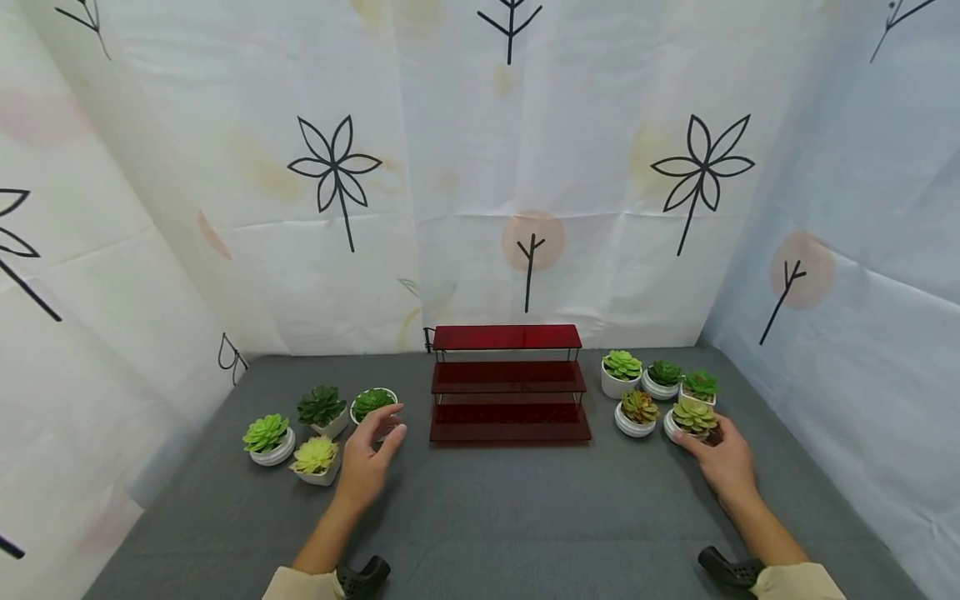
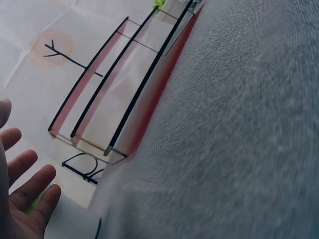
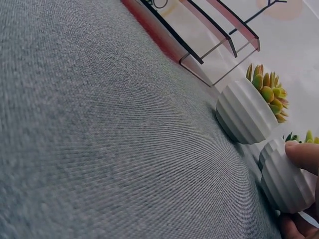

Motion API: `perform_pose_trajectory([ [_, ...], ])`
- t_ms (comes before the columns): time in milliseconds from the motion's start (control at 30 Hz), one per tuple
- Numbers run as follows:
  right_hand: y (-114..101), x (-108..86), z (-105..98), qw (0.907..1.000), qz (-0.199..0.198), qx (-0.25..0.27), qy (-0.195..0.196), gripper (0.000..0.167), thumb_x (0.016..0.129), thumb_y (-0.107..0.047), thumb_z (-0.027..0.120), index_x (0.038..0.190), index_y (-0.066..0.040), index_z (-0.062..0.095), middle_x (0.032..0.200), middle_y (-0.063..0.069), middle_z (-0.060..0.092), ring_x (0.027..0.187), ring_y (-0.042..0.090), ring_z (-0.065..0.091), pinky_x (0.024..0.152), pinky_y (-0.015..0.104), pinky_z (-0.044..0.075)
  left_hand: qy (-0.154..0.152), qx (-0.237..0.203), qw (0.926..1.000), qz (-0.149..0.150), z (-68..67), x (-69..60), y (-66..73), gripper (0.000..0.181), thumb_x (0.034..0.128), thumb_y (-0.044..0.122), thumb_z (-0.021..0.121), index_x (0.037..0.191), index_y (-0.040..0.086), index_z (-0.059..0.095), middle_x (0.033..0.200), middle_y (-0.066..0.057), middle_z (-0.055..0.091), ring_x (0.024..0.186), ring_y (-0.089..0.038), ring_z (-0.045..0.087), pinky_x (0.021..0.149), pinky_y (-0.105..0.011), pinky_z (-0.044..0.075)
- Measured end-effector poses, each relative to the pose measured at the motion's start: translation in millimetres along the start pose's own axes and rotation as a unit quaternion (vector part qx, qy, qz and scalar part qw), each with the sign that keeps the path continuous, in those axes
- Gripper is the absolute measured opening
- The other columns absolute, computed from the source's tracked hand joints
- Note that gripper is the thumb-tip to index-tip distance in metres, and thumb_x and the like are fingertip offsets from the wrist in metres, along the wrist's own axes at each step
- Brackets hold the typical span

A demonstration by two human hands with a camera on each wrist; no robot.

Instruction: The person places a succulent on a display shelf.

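On the right, my right hand (image 1: 726, 460) grips a white ribbed pot (image 3: 286, 179) that holds a yellow-green succulent (image 1: 694, 416). The right wrist view shows the thumb (image 3: 303, 155) at its rim and fingers curled by its base. Beside it stands a potted reddish-green succulent (image 1: 639, 407), apart from the hand. My left hand (image 1: 365, 465) is beside a white pot with a green succulent (image 1: 372, 402), its fingers spread and loosely bent. Part of that white pot (image 2: 72, 219) shows behind the fingers in the left wrist view; whether they touch it I cannot tell.
A dark red three-tier shelf (image 1: 510, 385) stands at the back middle of the grey table (image 1: 510, 517). More potted succulents sit left, among them a pale yellow one (image 1: 316, 455) and a dark green one (image 1: 321, 406). Others (image 1: 622, 367) cluster behind the right hand. Patterned cloth (image 1: 450, 167) surrounds the table.
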State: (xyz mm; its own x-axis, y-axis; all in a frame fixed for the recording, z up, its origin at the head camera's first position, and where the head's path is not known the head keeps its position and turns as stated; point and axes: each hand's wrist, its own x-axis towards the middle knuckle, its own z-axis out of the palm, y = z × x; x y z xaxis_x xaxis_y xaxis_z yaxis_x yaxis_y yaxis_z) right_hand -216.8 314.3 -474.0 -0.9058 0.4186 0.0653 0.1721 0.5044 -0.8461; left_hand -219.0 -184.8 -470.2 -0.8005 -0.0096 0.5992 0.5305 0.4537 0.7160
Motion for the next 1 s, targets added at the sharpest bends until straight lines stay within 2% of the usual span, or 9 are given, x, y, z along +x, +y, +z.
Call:
perform_pose_trajectory([
  [133,1,-1.5,-1,1.0000,0.005,0.001,0.004,0.075,0.090,-0.025,0.072,0.143,0.010,0.032,0.135,0.033,0.043,0.123,0.045,0.043,0.098,0.056,0.035,-0.010,-0.005,0.9999,-0.008,6.1,2.2,14.1,0.031,0.0937,0.002,0.062,0.125,-0.002,0.061,0.112,-0.015,0.066,0.101,-0.033,0.064,0.079,-0.035,0.052],
  [267,3,-1.9,-2,0.9999,0.002,-0.007,0.007,0.075,0.089,-0.026,0.072,0.143,0.009,0.033,0.134,0.033,0.044,0.122,0.045,0.043,0.098,0.056,0.035,-0.020,-0.018,0.9995,-0.018,9.9,7.2,31.8,0.031,0.0923,-0.001,0.062,0.122,-0.008,0.060,0.111,-0.022,0.065,0.101,-0.041,0.063,0.082,-0.048,0.052],
  [367,2,-2.2,-2,0.9999,0.003,-0.010,0.012,0.075,0.089,-0.026,0.072,0.143,0.009,0.033,0.134,0.034,0.044,0.122,0.045,0.043,0.098,0.056,0.035,-0.028,-0.029,0.9987,-0.030,14.3,10.0,33.1,0.031,0.0919,-0.001,0.063,0.121,-0.008,0.060,0.111,-0.024,0.065,0.101,-0.043,0.063,0.082,-0.055,0.049],
  [433,1,-2.8,-2,0.9998,0.005,-0.010,0.015,0.075,0.089,-0.026,0.072,0.143,0.009,0.034,0.134,0.034,0.044,0.122,0.045,0.043,0.098,0.056,0.034,-0.031,-0.030,0.9985,-0.034,17.7,10.6,30.0,0.030,0.0922,0.000,0.063,0.122,-0.007,0.061,0.111,-0.024,0.065,0.101,-0.042,0.064,0.082,-0.056,0.050],
  [667,-4,-4.9,-2,0.9997,0.004,-0.004,0.026,0.076,0.087,-0.026,0.074,0.142,0.009,0.034,0.133,0.034,0.045,0.122,0.045,0.044,0.099,0.056,0.035,-0.027,-0.035,0.9976,-0.053,33.7,10.2,-10.8,0.033,0.0940,0.009,0.064,0.126,0.002,0.061,0.114,-0.023,0.064,0.103,-0.035,0.064,0.083,-0.055,0.049],
  [833,-9,-8.2,-4,0.9996,-0.002,0.004,0.026,0.077,0.088,-0.028,0.073,0.144,0.008,0.034,0.135,0.034,0.044,0.123,0.045,0.044,0.099,0.056,0.035,-0.034,-0.037,0.9968,-0.062,38.2,12.8,-19.4,0.035,0.0953,0.016,0.064,0.128,0.005,0.061,0.119,-0.017,0.064,0.105,-0.028,0.064,0.084,-0.047,0.051],
  [1000,-17,-11.1,-6,0.9996,-0.010,0.009,0.025,0.078,0.088,-0.029,0.073,0.145,0.008,0.033,0.135,0.033,0.045,0.123,0.045,0.044,0.099,0.056,0.036,-0.042,-0.045,0.9955,-0.073,41.9,16.9,-19.9,0.037,0.0960,0.019,0.064,0.129,0.004,0.060,0.121,-0.016,0.064,0.107,-0.027,0.063,0.086,-0.048,0.050],
])
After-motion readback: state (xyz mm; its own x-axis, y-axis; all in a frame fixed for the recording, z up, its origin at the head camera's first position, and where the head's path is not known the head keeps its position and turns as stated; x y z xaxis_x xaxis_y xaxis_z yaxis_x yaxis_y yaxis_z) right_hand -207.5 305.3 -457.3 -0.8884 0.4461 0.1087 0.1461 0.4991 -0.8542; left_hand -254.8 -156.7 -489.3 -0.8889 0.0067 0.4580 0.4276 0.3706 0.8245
